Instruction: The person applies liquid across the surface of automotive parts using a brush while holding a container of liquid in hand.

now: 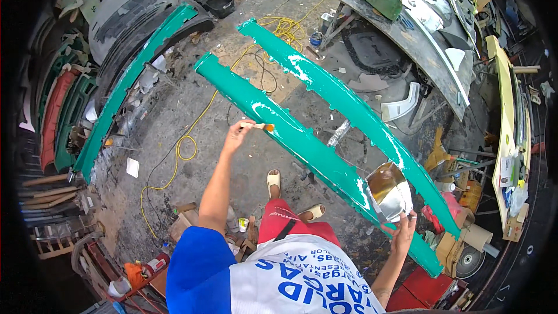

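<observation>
My left hand [236,135] is closed round the handle of a small paintbrush [264,127] with amber-coloured bristles. The brush tip is over the near edge of a long green moulded panel [302,150], glossy with pale highlights. Whether the bristles touch the panel I cannot tell. With my right hand [401,231] I grip the lower rim of a shiny metal bowl [400,199], tilted, with a brownish liquid or reflection inside. The bowl is over the right part of the same panel. A second long green panel [331,87] lies beyond it, roughly parallel.
A third green strip [131,87] stands at the left. A yellow cable [200,119] winds over the stained floor. At the upper right is a cluttered worktable [372,14]; a white curved part [401,104] lies below it. Boxes and a red case [414,291] crowd the lower right.
</observation>
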Demonstrator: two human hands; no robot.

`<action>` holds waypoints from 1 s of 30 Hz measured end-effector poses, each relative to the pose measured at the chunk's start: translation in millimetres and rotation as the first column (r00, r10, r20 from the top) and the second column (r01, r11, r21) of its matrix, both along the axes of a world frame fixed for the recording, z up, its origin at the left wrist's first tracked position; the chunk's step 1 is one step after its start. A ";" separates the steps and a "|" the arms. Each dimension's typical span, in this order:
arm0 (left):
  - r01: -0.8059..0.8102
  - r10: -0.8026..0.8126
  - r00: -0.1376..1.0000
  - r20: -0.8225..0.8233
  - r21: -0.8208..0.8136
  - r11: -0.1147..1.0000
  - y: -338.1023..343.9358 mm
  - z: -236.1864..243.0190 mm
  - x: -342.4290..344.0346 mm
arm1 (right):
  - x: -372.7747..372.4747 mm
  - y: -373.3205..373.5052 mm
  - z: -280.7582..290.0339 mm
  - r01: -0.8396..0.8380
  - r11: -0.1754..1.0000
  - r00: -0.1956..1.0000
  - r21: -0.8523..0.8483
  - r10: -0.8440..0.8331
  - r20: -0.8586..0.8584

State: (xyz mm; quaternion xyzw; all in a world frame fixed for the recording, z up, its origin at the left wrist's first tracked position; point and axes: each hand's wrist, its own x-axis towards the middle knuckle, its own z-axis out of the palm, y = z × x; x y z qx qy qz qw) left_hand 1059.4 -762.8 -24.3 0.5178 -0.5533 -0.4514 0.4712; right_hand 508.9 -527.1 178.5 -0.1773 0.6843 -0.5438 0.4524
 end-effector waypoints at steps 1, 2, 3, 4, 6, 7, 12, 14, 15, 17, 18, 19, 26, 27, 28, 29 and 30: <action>-0.038 0.037 0.999 0.026 0.020 0.999 -4.4 -1.6 20.3 | 6.3 -5.0 2.3 -0.010 1.000 1.000 -0.013 0.010 0.019; -0.073 0.071 0.996 0.052 0.040 0.997 -8.1 -2.4 33.5 | 12.2 -10.1 5.2 -0.016 1.000 0.999 -0.025 0.017 0.036; -0.073 0.071 0.996 0.045 0.046 0.996 -9.2 -2.8 45.8 | 18.1 -15.2 7.3 -0.017 1.000 0.999 -0.020 0.017 0.029; -0.130 0.127 0.989 0.070 0.035 0.991 -13.3 1.5 49.3 | 21.8 -16.8 9.7 -0.010 1.000 0.999 -0.024 0.010 0.030; -0.242 0.247 0.956 0.158 -0.053 0.969 -20.9 16.8 37.0 | 29.2 -17.0 14.8 0.031 0.999 0.999 -0.021 -0.031 0.010; -0.225 0.228 0.962 0.149 -0.041 0.974 -16.9 24.3 26.2 | 35.2 -21.0 17.6 0.037 0.999 0.999 -0.029 -0.036 0.021; -0.006 0.171 0.804 0.569 -0.279 0.960 31.2 60.6 -91.7 | 42.1 -34.3 23.7 0.055 0.998 0.998 -0.037 -0.054 0.037; 0.167 0.039 0.779 0.626 -0.267 0.949 56.6 62.6 -140.5 | 38.8 -39.2 24.4 0.053 0.998 0.998 -0.038 -0.052 0.019; 0.236 -0.028 0.769 0.638 -0.243 0.941 68.1 67.8 -167.2 | 34.3 -38.6 23.9 0.068 0.997 0.998 -0.041 -0.068 0.017; 0.345 -0.119 0.770 0.626 -0.252 0.904 92.5 71.3 -215.3 | 22.3 -37.5 23.4 0.046 0.998 0.999 -0.034 -0.046 0.007; 0.414 -0.207 0.760 0.617 -0.214 0.885 102.3 74.9 -236.7 | 14.6 -36.4 22.6 0.057 0.998 0.998 -0.035 -0.057 0.007; 0.462 -0.266 0.766 0.585 -0.214 0.861 112.8 74.4 -254.9 | 7.5 -35.7 21.1 0.043 0.998 0.999 -0.041 -0.043 -0.006; 0.471 -0.390 0.811 0.436 -0.093 0.877 140.9 81.1 -332.2 | -39.9 -34.7 28.2 -0.022 0.999 0.998 -0.049 0.019 -0.052; 0.452 -0.367 0.810 0.458 -0.090 0.887 133.3 73.4 -323.5 | -51.8 -31.3 25.4 -0.045 0.998 0.997 -0.049 0.042 -0.069; 0.387 -0.306 0.858 0.413 -0.127 0.913 117.9 60.2 -307.1 | -67.2 -25.7 16.3 -0.031 0.999 0.996 -0.037 0.028 -0.084; 0.315 -0.240 0.898 0.368 -0.159 0.936 102.9 49.5 -285.6 | -77.0 -23.4 12.0 -0.077 0.997 0.994 -0.025 0.075 -0.082; 0.209 -0.173 0.938 0.299 -0.093 0.973 89.3 45.1 -265.6 | -84.4 -23.2 11.2 -0.094 0.995 0.993 -0.035 0.091 -0.069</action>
